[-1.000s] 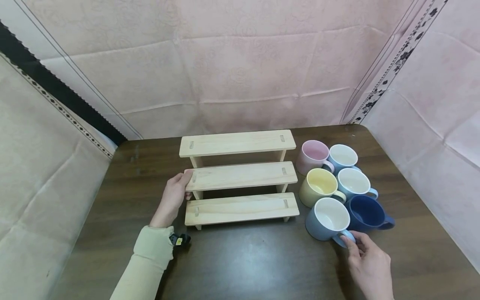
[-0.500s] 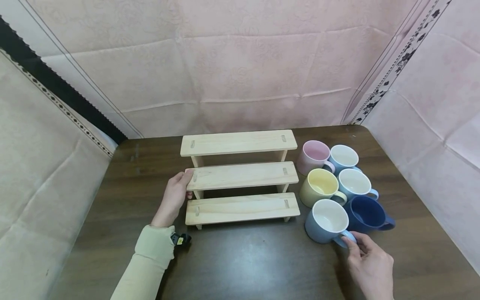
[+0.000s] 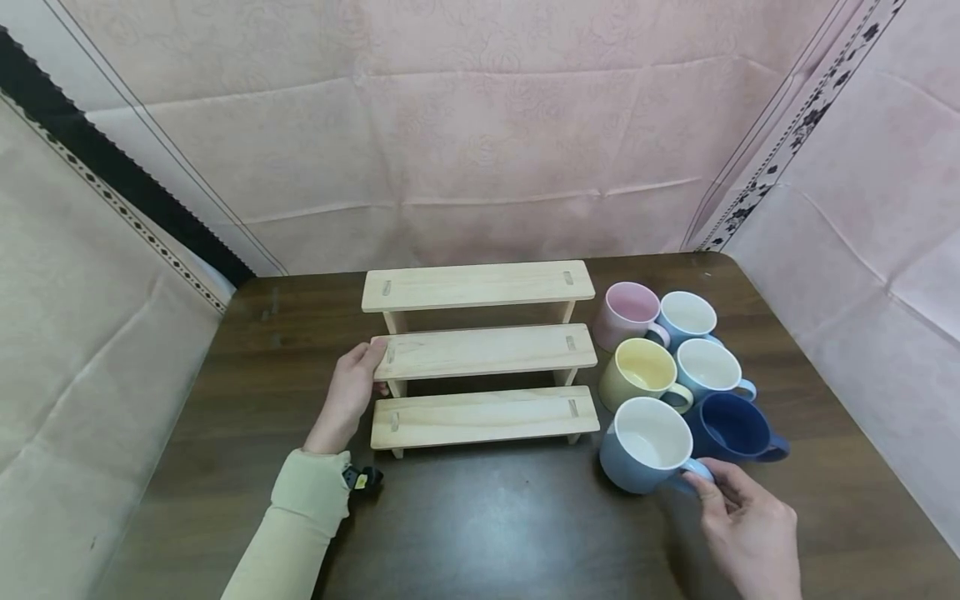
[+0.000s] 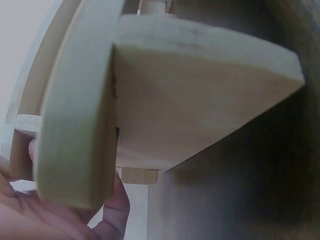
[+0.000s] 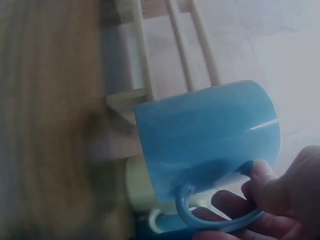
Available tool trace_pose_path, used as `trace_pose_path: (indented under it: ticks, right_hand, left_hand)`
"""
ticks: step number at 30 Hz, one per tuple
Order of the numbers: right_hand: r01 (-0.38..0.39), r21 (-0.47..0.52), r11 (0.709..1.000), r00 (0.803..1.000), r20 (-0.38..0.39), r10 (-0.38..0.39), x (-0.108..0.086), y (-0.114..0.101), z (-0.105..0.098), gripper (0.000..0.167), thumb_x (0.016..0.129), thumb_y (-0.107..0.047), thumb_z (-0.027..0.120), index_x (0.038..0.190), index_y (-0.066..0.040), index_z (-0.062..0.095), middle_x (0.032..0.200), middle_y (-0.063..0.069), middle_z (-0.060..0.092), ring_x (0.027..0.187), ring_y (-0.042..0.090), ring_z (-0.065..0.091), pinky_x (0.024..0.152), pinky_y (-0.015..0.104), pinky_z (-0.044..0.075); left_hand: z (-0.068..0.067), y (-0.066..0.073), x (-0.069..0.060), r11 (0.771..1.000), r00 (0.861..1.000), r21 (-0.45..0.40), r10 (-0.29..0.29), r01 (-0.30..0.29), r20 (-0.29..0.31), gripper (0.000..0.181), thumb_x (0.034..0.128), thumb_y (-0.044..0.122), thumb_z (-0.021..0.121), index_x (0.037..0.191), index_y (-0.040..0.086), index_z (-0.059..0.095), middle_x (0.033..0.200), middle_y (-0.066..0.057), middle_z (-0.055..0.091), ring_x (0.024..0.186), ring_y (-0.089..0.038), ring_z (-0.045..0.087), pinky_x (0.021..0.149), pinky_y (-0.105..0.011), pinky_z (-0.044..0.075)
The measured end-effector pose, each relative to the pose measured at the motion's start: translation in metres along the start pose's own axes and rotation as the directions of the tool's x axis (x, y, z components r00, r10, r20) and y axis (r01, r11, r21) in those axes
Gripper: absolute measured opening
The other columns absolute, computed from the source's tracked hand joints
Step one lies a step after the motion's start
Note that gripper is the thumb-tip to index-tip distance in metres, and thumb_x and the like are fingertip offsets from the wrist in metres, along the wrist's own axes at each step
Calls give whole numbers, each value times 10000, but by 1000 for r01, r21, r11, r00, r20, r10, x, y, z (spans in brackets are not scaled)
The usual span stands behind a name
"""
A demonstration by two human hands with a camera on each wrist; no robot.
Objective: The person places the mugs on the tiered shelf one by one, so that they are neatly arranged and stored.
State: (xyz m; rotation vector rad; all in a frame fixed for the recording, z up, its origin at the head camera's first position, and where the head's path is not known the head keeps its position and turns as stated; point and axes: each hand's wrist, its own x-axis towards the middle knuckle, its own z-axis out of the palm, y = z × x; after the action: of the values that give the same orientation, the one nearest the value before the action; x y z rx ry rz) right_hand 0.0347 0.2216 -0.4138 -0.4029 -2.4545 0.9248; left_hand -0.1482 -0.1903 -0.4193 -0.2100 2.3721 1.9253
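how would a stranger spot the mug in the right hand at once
On the brown table, right of the wooden three-tier rack, is a cluster of six mugs. The light blue mug at its near end is the one; the other two light blue mugs stand farther back, unheld.

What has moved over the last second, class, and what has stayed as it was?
The front light blue mug has shifted left, the right hand keeping its grip on the handle. The left hand stays on the wooden rack; the other five mugs have not moved.
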Motion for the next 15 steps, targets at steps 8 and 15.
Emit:
trace_pose_path:
  ticks: [8, 15]
  right_hand:
    - [88, -22, 996, 992, 91, -86, 14, -20, -21, 141, 805, -73, 799, 929, -87, 734, 866, 140, 730, 670, -212, 522, 543, 72, 437]
    - [229, 5, 973, 969, 89, -229, 31, -38, -30, 176, 771, -72, 826, 922, -102, 741, 829, 81, 733, 619, -105, 558, 561, 96, 423]
  left_hand:
    - [1, -1, 0, 1000, 1000, 0, 13, -13, -5, 493, 1012, 498, 433, 930, 29, 560, 754, -41, 524, 685, -171, 519, 658, -315, 489]
    - [2, -2, 0, 1000, 1000, -12, 13, -14, -22, 480, 1016, 487, 434, 917, 32, 550, 743, -43, 510, 683, -180, 504, 663, -322, 477]
